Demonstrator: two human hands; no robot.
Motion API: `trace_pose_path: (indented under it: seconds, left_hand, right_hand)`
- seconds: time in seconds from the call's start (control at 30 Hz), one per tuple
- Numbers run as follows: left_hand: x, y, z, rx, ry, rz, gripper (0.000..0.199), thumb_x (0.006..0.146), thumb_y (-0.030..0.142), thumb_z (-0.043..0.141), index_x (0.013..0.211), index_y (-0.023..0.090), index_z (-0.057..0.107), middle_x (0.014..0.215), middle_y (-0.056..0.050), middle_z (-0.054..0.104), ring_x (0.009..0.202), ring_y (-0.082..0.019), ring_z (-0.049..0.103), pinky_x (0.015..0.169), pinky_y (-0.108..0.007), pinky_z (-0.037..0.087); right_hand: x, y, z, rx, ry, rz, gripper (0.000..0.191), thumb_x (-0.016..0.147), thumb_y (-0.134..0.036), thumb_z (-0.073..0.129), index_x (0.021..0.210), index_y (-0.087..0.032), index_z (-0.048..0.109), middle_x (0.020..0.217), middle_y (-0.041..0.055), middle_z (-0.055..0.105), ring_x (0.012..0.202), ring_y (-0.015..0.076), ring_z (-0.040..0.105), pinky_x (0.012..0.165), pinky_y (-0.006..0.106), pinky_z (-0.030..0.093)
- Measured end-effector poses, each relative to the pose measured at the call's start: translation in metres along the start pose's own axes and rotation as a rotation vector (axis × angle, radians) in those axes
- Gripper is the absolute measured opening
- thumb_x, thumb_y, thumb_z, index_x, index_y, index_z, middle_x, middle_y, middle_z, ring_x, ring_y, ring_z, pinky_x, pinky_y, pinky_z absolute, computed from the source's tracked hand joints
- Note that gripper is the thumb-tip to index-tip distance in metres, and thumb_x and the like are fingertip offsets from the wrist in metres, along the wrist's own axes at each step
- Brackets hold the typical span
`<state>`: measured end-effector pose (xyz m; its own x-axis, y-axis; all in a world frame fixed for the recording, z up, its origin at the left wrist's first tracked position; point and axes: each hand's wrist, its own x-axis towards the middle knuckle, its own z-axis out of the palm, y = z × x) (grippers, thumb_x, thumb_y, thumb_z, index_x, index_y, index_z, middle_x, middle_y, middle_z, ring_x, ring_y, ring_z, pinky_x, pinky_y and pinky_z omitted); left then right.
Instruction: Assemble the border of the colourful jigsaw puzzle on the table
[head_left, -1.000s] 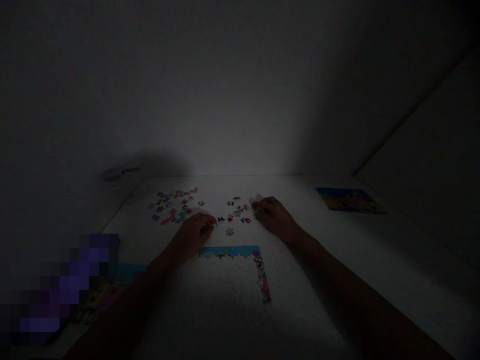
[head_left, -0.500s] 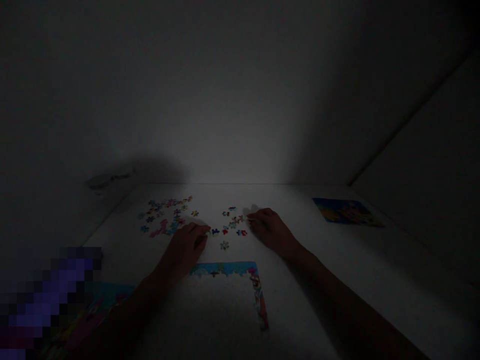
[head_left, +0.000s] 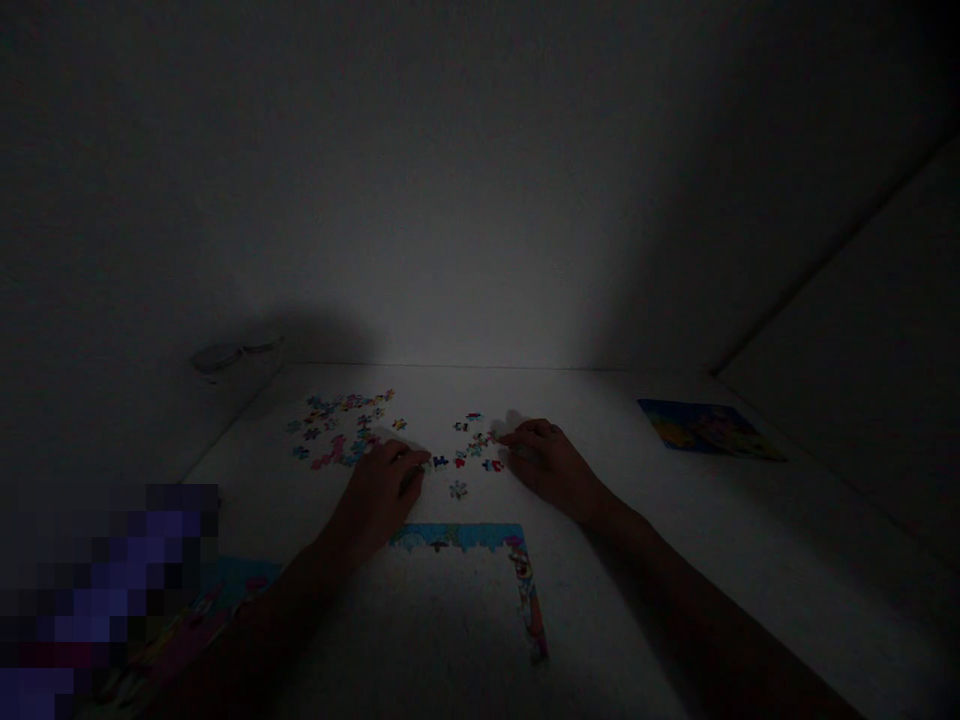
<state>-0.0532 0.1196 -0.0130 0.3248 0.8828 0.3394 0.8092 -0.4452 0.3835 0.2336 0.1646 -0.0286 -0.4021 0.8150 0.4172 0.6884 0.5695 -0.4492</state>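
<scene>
In dim light, my left hand [head_left: 381, 492] rests over the white surface, its thumb and fingers pinched on a small puzzle piece [head_left: 427, 463] that is mostly covered. My right hand [head_left: 551, 462] has its fingertips closed at the right end of a small cluster of puzzle pieces [head_left: 478, 444]; a piece seems to be between them, though darkness blurs it. Between my hands lie a dark blue piece [head_left: 441, 461], red pieces and a pale piece [head_left: 458, 490]. Nearer to me is a joined puzzle border [head_left: 469, 536], with a blue top strip and a right side strip [head_left: 530, 598].
A larger heap of loose puzzle pieces [head_left: 337, 430] lies at the back left. A colourful picture sheet [head_left: 709, 428] lies at the right, another picture [head_left: 244, 575] partly under my left forearm. Clear-looking glasses or a similar object [head_left: 238, 352] sit at the far left. A wall [head_left: 480, 200] rises behind.
The whole view has shifted slightly, so things appear a little farther right. My hands keep nearly the same places among the pieces.
</scene>
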Motion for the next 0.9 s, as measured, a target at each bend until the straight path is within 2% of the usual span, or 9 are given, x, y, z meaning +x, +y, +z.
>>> trace_pose_path:
  seconds: [0.17, 0.37, 0.53, 0.63, 0.73, 0.9]
  left_hand:
    - [0.001, 0.002, -0.001, -0.010, -0.007, 0.008, 0.022, 0.090, 0.014, 0.052, 0.103, 0.020, 0.068, 0.102, -0.008, 0.063, 0.098, -0.023, 0.059, 0.090, -0.041, 0.048]
    - [0.002, 0.006, -0.003, 0.001, -0.019, -0.007, 0.026, 0.092, 0.017, 0.051, 0.112, 0.021, 0.067, 0.102, -0.008, 0.061, 0.098, -0.024, 0.058, 0.090, -0.042, 0.047]
    - [-0.003, 0.013, -0.005, -0.053, -0.007, 0.124, 0.028, 0.094, 0.021, 0.050, 0.114, 0.027, 0.068, 0.111, -0.008, 0.059, 0.104, -0.023, 0.056, 0.094, -0.041, 0.045]
    - [-0.006, 0.024, -0.004, -0.066, -0.049, 0.173, 0.029, 0.095, 0.022, 0.049, 0.114, 0.029, 0.069, 0.116, -0.007, 0.059, 0.109, -0.023, 0.054, 0.095, -0.040, 0.044]
    - [-0.007, 0.031, -0.003, -0.039, -0.111, 0.153, 0.029, 0.095, 0.022, 0.051, 0.116, 0.028, 0.068, 0.116, -0.007, 0.061, 0.110, -0.024, 0.053, 0.095, -0.041, 0.043]
    - [-0.006, 0.029, -0.002, -0.017, -0.125, 0.151, 0.025, 0.095, 0.025, 0.053, 0.111, 0.030, 0.071, 0.114, -0.005, 0.064, 0.110, -0.024, 0.053, 0.097, -0.044, 0.039]
  right_hand:
    - [0.001, -0.001, 0.000, 0.004, 0.004, -0.012, 0.024, 0.085, -0.023, 0.056, 0.103, -0.023, 0.072, 0.103, 0.0090, 0.066, 0.100, 0.0235, 0.060, 0.091, 0.042, 0.048]
    - [0.002, -0.003, -0.002, 0.028, -0.013, -0.025, 0.023, 0.086, -0.022, 0.054, 0.101, -0.022, 0.071, 0.101, 0.0081, 0.067, 0.099, 0.0228, 0.060, 0.090, 0.042, 0.047]
    - [0.002, -0.010, -0.003, 0.018, 0.008, -0.014, 0.025, 0.088, -0.017, 0.048, 0.097, -0.021, 0.071, 0.098, 0.0095, 0.067, 0.096, 0.0227, 0.060, 0.089, 0.041, 0.047]
    - [0.001, -0.019, -0.002, 0.010, -0.010, -0.063, 0.022, 0.089, -0.020, 0.051, 0.099, -0.021, 0.071, 0.102, 0.0102, 0.067, 0.098, 0.0234, 0.060, 0.089, 0.042, 0.046]
    - [0.000, -0.030, 0.000, 0.025, -0.026, -0.113, 0.020, 0.089, -0.023, 0.054, 0.101, -0.022, 0.071, 0.105, 0.0094, 0.068, 0.100, 0.0237, 0.060, 0.091, 0.043, 0.045]
    - [0.000, -0.034, 0.002, 0.049, -0.030, -0.102, 0.020, 0.089, -0.024, 0.056, 0.101, -0.022, 0.072, 0.105, 0.0080, 0.068, 0.104, 0.0229, 0.059, 0.094, 0.043, 0.044]
